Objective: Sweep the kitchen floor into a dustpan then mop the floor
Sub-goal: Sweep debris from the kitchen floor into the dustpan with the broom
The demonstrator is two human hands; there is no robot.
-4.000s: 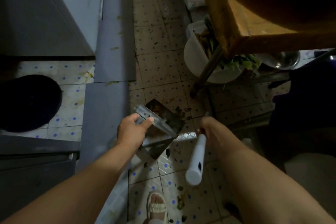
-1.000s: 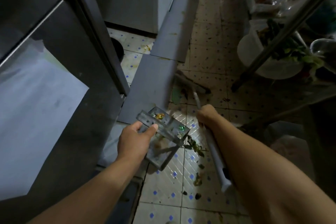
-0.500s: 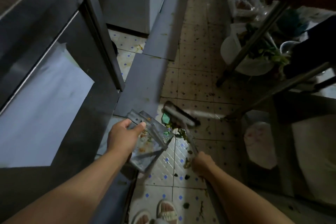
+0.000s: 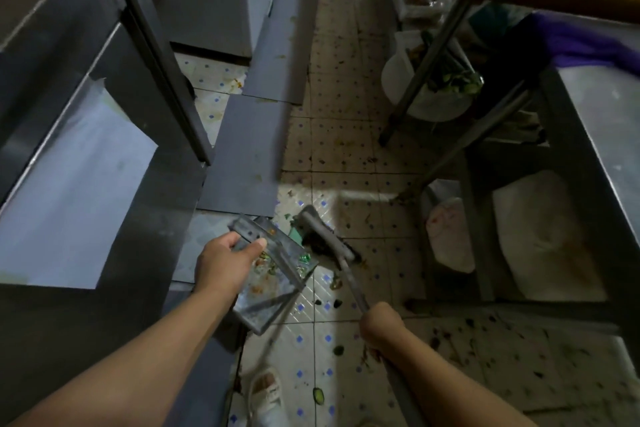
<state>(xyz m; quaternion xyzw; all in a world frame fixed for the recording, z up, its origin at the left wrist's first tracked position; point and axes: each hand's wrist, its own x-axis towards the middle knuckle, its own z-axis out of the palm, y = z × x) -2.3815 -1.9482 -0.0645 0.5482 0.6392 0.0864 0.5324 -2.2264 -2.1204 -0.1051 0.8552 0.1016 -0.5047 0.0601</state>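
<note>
Steel counters (image 4: 104, 55): brushed-metal units wall in the left of the narrow aisle, leaving only a strip of floor to work in.
Grey mats (image 4: 249, 149): flat panels lie end to end along the counter base, covering part of the tiles beside the sweeping spot.
Left hand (image 4: 225, 262): closed around the upper rim of the dustpan, thumb on top and fingers beneath, gripping it firmly.
Dustpan (image 4: 277, 274): a boxy metal pan, held tilted with its open side turned toward the broom, apparently so scraps can be pushed straight in; green and orange bits already lie inside. Whether its lower edge touches the tiles cannot be told.
Sandalled foot (image 4: 266, 392): planted on the tiles just below the pan, clear of the pile.
Broom (image 4: 327, 239): its head rests on the floor just beside the pan's mouth, with a dark clump of debris against it, angled as if to drive that clump inward.
Right hand (image 4: 381, 322): wrapped shut around the broom handle low on the shaft, a grip that likely gives short, controlled strokes.
Floor (image 4: 346, 163): blue-dotted tiles speckled with vegetable scraps near and beyond the pan, so sweeping looks unfinished; no mop is visible.
White bowl (image 4: 433, 104): sits with greens under a table leg at right, well apart from the pile.
</note>
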